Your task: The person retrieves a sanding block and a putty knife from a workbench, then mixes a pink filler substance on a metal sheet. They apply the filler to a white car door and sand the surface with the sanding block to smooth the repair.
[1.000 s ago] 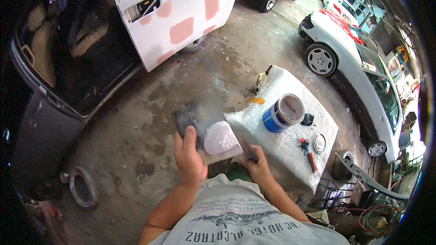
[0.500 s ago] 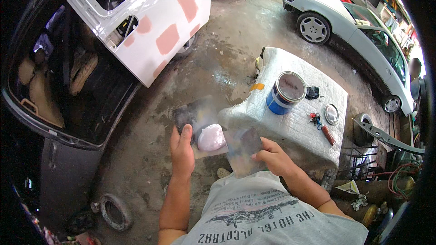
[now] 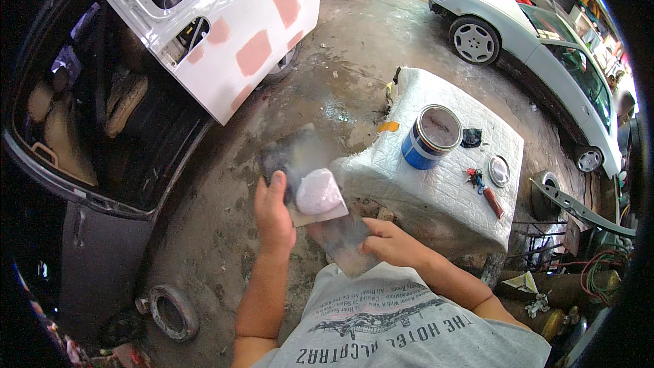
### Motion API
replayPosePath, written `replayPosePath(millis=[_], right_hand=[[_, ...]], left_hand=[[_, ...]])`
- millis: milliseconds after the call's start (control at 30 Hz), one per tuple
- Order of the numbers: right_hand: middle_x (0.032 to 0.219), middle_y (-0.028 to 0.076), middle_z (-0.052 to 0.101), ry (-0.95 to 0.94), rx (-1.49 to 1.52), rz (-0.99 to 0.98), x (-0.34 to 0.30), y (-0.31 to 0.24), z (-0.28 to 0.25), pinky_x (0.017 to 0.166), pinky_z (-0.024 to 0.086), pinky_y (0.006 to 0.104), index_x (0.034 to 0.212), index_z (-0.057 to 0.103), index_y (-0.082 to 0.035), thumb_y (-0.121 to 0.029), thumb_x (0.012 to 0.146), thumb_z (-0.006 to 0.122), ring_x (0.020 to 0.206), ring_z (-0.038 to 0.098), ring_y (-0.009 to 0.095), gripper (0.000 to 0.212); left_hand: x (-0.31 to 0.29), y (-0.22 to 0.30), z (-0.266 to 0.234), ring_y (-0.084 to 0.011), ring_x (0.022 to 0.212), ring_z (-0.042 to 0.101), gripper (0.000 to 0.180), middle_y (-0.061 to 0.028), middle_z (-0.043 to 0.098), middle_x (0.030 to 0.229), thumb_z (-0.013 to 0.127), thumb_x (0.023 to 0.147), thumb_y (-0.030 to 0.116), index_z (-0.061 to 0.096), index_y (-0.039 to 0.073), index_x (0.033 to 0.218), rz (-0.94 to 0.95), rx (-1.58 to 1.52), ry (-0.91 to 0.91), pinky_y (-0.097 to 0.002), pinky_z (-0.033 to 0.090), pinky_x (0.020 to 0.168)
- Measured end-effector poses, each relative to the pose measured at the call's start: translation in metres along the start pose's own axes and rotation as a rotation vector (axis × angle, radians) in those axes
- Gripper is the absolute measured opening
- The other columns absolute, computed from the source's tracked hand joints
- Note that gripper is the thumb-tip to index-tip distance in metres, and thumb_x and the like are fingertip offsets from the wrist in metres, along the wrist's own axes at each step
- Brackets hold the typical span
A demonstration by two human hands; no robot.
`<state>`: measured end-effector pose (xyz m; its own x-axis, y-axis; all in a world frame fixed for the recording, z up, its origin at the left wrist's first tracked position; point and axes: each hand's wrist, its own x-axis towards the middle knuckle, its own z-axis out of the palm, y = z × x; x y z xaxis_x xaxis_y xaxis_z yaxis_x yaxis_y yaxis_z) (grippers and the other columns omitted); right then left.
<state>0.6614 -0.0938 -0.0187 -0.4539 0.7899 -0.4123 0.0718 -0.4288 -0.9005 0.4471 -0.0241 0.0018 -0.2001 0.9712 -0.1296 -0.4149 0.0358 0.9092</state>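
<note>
My left hand (image 3: 274,215) is closed on a flat, dark grey mixing board (image 3: 300,146), thumb on top. A rounded mound of pale pink body filler (image 3: 320,192) lies on that board, toward its near right part. In my right hand (image 3: 385,240) is a thin grey spreader (image 3: 340,244), pinched at its right edge. The spreader's upper left part reaches the near edge of the board; whether it touches there I cannot tell. Both flat tools are somewhat smeared by motion.
To the right, a white quilted cover on a stand (image 3: 381,174) bears a blue can (image 3: 422,146), a round lid (image 3: 499,171) and a red-brown tube (image 3: 493,203). A white car door (image 3: 225,68) with pink patches hangs open at the upper left. A tyre (image 3: 174,312) lies at lower left.
The spreader in my right hand has moved down and left, from beside the filler to below the board's near edge. The board has tilted a little, and the filler looks rounder.
</note>
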Motion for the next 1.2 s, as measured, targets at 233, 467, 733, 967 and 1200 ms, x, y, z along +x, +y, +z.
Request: replayPosePath(millis=[233, 467, 733, 967, 1200], right_hand=[[0.1, 0.001, 0.062, 0.127, 0.107, -0.063, -0.001, -0.01, -0.02, 0.08, 0.047, 0.0275, 0.123, 0.059, -0.002, -0.006, 0.083, 0.053, 0.09, 0.056, 0.01, 0.04], [0.103, 0.001, 0.062, 0.115, 0.089, -0.113, -0.004, -0.015, -0.016, 0.081, 0.047, 0.0277, 0.123, 0.059, -0.001, -0.004, 0.084, 0.052, 0.092, 0.056, 0.01, 0.039], [0.103, 0.002, 0.063, 0.063, 0.057, -0.086, 0.002, -0.009, -0.016, 0.079, 0.047, 0.0274, 0.126, 0.058, -0.001, -0.005, 0.084, 0.052, 0.091, 0.055, 0.01, 0.043], [0.102, 0.002, 0.064, -0.006, -0.005, 0.001, 0.014, -0.013, 0.001, 0.075, 0.047, 0.0267, 0.127, 0.058, -0.001, -0.005, 0.083, 0.053, 0.087, 0.056, 0.01, 0.045], [0.103, 0.003, 0.064, 0.283, 0.345, -0.162, 0.026, -0.001, -0.017, 0.076, 0.047, 0.0266, 0.125, 0.055, 0.0, -0.004, 0.083, 0.054, 0.088, 0.059, 0.012, 0.042]], left_hand=[[0.003, 0.004, -0.032, -0.0238, 0.116, 0.056, 0.047, -0.0129, 0.058, 0.128, 0.056, 0.099, 0.026, 0.049, -0.003, 0.135, 0.025, 0.005, 0.017, -0.0374, 0.042, 0.103], [0.003, -0.006, -0.033, -0.0226, 0.119, 0.053, 0.044, -0.0131, 0.056, 0.131, 0.052, 0.101, 0.023, 0.048, -0.003, 0.135, 0.019, 0.0, -0.036, -0.0359, 0.037, 0.106], [0.009, -0.016, -0.038, -0.0227, 0.117, 0.056, 0.044, -0.0117, 0.058, 0.129, 0.053, 0.101, 0.024, 0.048, -0.002, 0.135, 0.067, 0.115, -0.085, -0.0363, 0.041, 0.104], [0.01, -0.015, -0.021, -0.0228, 0.117, 0.055, 0.045, -0.0115, 0.057, 0.129, 0.055, 0.1, 0.027, 0.049, -0.002, 0.134, 0.069, 0.068, -0.114, -0.0369, 0.039, 0.104], [0.017, 0.002, -0.031, -0.023, 0.115, 0.059, 0.042, -0.0111, 0.06, 0.125, 0.056, 0.099, 0.027, 0.051, 0.001, 0.132, -0.023, -0.113, 0.013, -0.0382, 0.045, 0.1]])
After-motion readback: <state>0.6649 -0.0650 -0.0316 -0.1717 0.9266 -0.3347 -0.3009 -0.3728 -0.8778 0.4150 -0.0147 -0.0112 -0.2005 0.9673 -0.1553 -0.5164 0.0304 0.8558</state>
